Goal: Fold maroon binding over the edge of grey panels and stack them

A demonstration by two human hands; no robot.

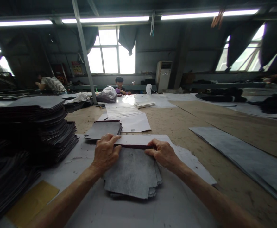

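Note:
A small stack of grey fabric pieces (131, 172) lies in front of me on white paper (176, 202). Along its far edge runs a folded dark maroon strip (133, 146). My left hand (107, 152) grips the left end of that edge, thumb on the near side and fingers beyond it. At the right end, my right hand (160, 152) pinches the same edge between thumb and fingers. Just past my left hand sits another stack of grey pieces (103, 129), also with a maroon far edge.
Tall piles of dark fabric (55, 136) rise at the left, near a yellow card (34, 202). Long grey sheets (242, 158) lie at the right. A metal pole (83, 47) stands behind the left piles. One person (119, 85) sits across the table, another (53, 84) bends at far left.

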